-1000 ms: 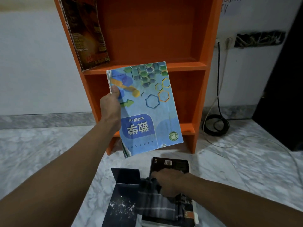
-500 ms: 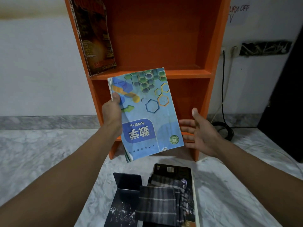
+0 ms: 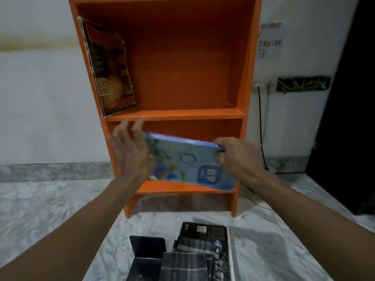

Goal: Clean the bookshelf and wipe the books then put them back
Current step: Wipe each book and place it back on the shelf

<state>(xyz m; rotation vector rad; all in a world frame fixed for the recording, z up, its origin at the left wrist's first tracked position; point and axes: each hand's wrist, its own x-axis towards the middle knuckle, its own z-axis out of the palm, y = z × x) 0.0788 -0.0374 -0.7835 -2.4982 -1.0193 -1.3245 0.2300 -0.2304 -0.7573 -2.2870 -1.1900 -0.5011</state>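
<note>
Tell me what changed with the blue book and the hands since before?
The blue book swung from upright to sideways before the orange bookshelf. The right hand left the checked cloth, rose and now grips the book's right end. The left hand loosened; its fingers spread at the left end. The magazine, cloth and black book stayed put.

"TURN OFF" and "TV" are handwritten on a paper note (image 3: 269, 42). The line above is partly legible, ending in "CABUT". A barcode (image 3: 202, 229) is printed on the black book (image 3: 216, 233), but its digits are unreadable. Lettering on the magazine (image 3: 107, 65) and the blue textbook (image 3: 188, 165) is blurred.
</note>
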